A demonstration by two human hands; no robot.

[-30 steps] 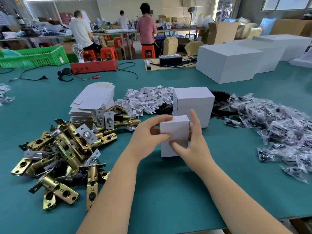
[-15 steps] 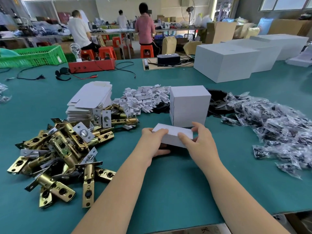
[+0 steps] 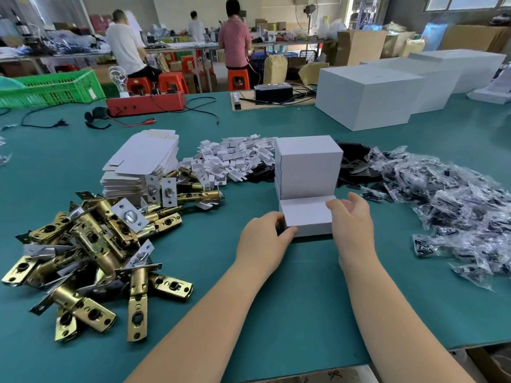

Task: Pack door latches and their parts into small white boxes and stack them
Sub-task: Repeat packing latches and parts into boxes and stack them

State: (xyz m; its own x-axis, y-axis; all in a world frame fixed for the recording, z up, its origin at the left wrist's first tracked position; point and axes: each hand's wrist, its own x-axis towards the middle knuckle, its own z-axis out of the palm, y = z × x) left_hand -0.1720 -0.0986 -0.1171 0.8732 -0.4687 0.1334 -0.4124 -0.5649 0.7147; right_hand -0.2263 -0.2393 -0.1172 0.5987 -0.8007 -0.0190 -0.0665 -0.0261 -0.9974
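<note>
Latches (image 3: 91, 252) of brass-coloured metal lie heaped at the left of the green surface (image 3: 249, 313), some with silver faceplates turned up. Just behind them sits a pile of flat, unfolded white cartons (image 3: 143, 164), and beside that a scatter of small white card pieces (image 3: 232, 158).

Near the middle, the left hand (image 3: 265, 236) holds the left end of a small white box (image 3: 305, 218) that lies flat on the surface; its grip is curled round that end, thumb along the near edge and fingertips at the box's corner. The box rests directly in front of a stack of white boxes (image 3: 308, 165), touching or almost touching its base. The right hand (image 3: 351, 225) is at the box's right end, palm against its side, with the fingers loosely spread and raised above the top rather than closed on it.

Behind the stack lie dark flat parts (image 3: 356, 161), partly hidden. Clear plastic bags with black parts inside (image 3: 456, 205) spread in a wide heap to the right. Farther back on the right stand large white cartons (image 3: 367, 98).
</note>
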